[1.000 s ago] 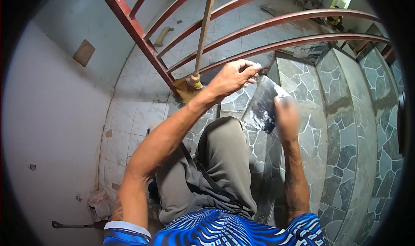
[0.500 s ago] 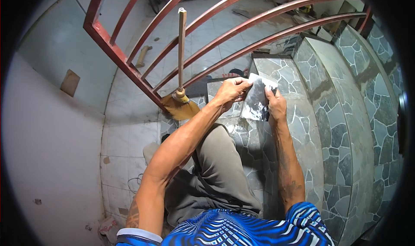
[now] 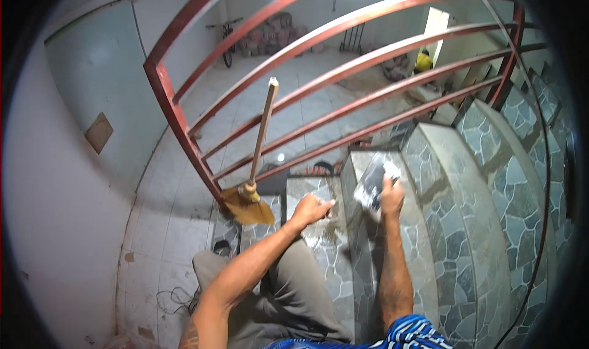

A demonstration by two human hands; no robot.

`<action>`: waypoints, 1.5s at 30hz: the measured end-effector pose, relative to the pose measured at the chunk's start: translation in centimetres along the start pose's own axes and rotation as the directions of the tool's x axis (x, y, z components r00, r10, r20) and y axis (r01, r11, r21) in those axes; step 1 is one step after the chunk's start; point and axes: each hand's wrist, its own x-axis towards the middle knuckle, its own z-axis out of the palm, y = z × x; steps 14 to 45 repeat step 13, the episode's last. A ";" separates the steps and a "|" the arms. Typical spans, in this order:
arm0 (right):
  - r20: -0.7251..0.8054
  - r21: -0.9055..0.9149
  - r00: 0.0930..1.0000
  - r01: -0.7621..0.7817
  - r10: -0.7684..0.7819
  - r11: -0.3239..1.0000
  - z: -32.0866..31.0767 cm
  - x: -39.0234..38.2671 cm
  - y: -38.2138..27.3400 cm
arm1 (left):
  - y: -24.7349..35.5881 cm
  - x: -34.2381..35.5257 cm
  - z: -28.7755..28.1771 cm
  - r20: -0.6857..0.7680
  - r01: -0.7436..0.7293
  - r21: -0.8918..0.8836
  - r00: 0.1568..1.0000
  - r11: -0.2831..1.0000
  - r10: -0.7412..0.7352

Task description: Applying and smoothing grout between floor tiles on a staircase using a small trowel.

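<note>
In my right hand (image 3: 391,197) is a thin dark flat sheet smeared with white (image 3: 372,186), held by its right edge, thumb on top; motion blurs it a little. It is over the stone-patterned steps (image 3: 445,257). Lower and to the left, apart from the sheet, my left hand (image 3: 311,210) hovers over a lower step. Its fingers are curled in, and whatever they may hold is hidden. A wet-looking dark patch (image 3: 325,233) marks the step just below that hand. A broom (image 3: 262,134) with yellow bristles leans on the railing, left of both hands.
The red metal railing (image 3: 362,74) curves across the far side. A dark cable (image 3: 545,165) hangs down at the right. Beyond the railing are stacked sacks (image 3: 276,35), a bicycle (image 3: 227,42) and a person in yellow (image 3: 423,61). A thin cord (image 3: 173,301) lies on the floor at left.
My left hand has come off the sheet and moved down and left. My right hand has kept the sheet and brought it away. The view has tilted up, showing more of the room.
</note>
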 end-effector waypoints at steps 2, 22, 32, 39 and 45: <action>0.086 -0.112 0.994 0.078 -0.069 0.991 1.4 -2.2 -1.6 | -0.9 -0.6 -0.3 -0.070 0.090 0.019 0.994 0.996 -0.088; 0.606 -0.091 0.599 0.706 -0.524 0.702 9.9 -8.1 -8.9 | 0.7 -1.1 -5.1 0.214 0.305 -0.822 0.948 0.481 -0.235; 0.606 -0.091 0.599 0.706 -0.524 0.702 9.9 -8.1 -8.9 | 0.7 -1.1 -5.1 0.214 0.305 -0.822 0.948 0.481 -0.235; 0.606 -0.091 0.599 0.706 -0.524 0.702 9.9 -8.1 -8.9 | 0.7 -1.1 -5.1 0.214 0.305 -0.822 0.948 0.481 -0.235; 0.606 -0.091 0.599 0.706 -0.524 0.702 9.9 -8.1 -8.9 | 0.7 -1.1 -5.1 0.214 0.305 -0.822 0.948 0.481 -0.235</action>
